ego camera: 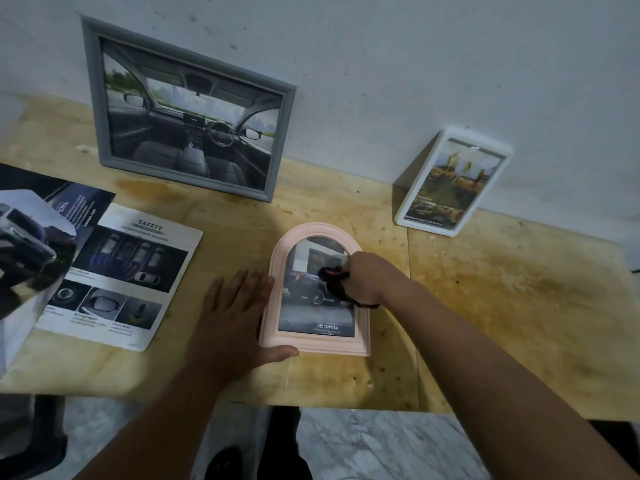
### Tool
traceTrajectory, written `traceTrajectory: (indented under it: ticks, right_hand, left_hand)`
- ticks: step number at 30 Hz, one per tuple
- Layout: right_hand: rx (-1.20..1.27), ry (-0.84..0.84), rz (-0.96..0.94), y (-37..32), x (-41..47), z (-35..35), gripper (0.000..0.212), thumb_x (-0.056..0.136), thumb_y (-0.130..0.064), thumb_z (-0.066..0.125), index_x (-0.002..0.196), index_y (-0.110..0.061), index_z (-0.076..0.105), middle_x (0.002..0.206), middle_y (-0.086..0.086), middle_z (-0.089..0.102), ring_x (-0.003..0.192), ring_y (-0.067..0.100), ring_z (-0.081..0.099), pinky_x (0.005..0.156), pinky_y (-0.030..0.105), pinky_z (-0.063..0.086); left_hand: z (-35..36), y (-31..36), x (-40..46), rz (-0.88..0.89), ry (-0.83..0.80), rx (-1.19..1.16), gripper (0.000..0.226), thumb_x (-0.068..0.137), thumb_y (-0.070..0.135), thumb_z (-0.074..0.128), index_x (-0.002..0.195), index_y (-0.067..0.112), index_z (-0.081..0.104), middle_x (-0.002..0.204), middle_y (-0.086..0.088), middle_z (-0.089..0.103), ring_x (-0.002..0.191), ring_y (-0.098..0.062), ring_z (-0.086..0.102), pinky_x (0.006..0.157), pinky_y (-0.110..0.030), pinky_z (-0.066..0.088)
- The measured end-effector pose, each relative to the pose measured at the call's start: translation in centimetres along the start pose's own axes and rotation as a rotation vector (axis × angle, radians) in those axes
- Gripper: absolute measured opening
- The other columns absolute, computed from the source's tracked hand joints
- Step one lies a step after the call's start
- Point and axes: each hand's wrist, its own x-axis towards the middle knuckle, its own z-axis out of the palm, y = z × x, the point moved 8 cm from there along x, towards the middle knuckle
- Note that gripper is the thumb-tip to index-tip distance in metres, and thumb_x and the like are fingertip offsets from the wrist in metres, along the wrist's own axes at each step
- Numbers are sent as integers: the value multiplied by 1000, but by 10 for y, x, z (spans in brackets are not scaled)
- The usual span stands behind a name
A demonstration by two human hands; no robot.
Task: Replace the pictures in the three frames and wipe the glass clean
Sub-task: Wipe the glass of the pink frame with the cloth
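A pink arched frame (316, 292) lies flat on the wooden table (502, 306), close to the near edge, with a car picture and a Toyota logo showing under its glass. The person's left hand (235, 310) is spread open and flat on the table, pressed against the frame's left side, with the thumb lying along its bottom edge. The right hand (363, 277) is closed around a bunched dark cloth (330, 278) and presses it on the glass, over the middle of the picture. A thin dark loop of the cloth trails out under that hand onto the right side of the frame. Further back, a grey frame (188, 109) holding a picture of a car's cabin leans upright against the pale wall (415, 57). Well to the right of it, a white frame (452, 183) with a yellowish picture leans on the same wall. On the left of the table lie loose brochure pages (121, 275), one headed "SAFETY", partly overlapped by another curled sheet at the far left.
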Motion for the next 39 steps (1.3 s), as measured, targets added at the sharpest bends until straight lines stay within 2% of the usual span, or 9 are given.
traceTrajectory:
  ticks: [4,9,14,22,26,28,30,34,39]
  right_hand:
    - [111,314,-37,-16,10,-25,32,100,-22,53,129,-16,66,107,9,59,83,29,63,74,40,57]
    - [3,286,-77,-26,7,20,52,99,-18,52,150,-22,46,137,11,44,99,38,63,70,38,47]
    - [-76,270,-5,-3,-15,29,43,97,-17,55,140,-15,57,136,10,49,92,35,68,71,39,52]
    - [-96,234,-167,-9,-55,62,54,90,-25,67,142,-19,58,130,5,54,83,30,68,62,32,47]
    - [-6,48,-215,-7,-64,53,36,98,-29,59,132,-21,66,125,4,61,89,25,69,73,35,55]
    - [218,-84,-163,-2,-60,33,26,102,-27,55,122,-28,71,103,4,72,76,14,71,68,32,57]
    - [381,36,-126,2,-44,2,29,103,-24,53,126,-31,70,94,1,74,69,8,67,67,27,52]
    - [401,535,-106,-3,-5,-29,34,103,-22,50,135,-20,63,109,7,60,91,27,60,75,38,49]
    - [3,565,-258,-30,-6,38,58,88,-10,63,145,-17,56,150,7,56,139,28,51,108,47,43]
  left_hand:
    - [0,0,-1,-2,5,-3,128,67,103,40,157,11,39,164,-13,37,154,-34,29,124,-61,18]
    - [2,-1,-1,-5,-7,5,128,67,103,38,158,13,37,164,-12,36,154,-33,28,125,-60,17]
    - [2,-2,-1,-8,-9,2,128,67,103,37,158,13,38,164,-12,37,155,-32,27,124,-60,17]
    - [1,-1,-3,-5,-5,6,129,68,103,37,159,12,35,164,-12,35,155,-33,26,124,-60,17]
    - [1,0,-2,4,3,-5,128,68,103,38,158,12,36,164,-12,35,154,-33,27,124,-60,19]
    - [1,-1,-2,1,4,-4,129,68,103,38,159,13,34,166,-11,32,155,-33,25,124,-60,18]
    - [1,-1,-1,-4,-1,-3,128,68,103,38,160,14,33,167,-10,30,156,-32,22,124,-60,17]
    - [3,-2,0,-15,-26,11,129,68,104,34,162,16,28,170,-8,24,158,-29,15,125,-59,14]
    - [6,-5,0,-26,-42,31,128,68,104,32,162,17,26,169,-8,25,158,-29,15,126,-58,12]
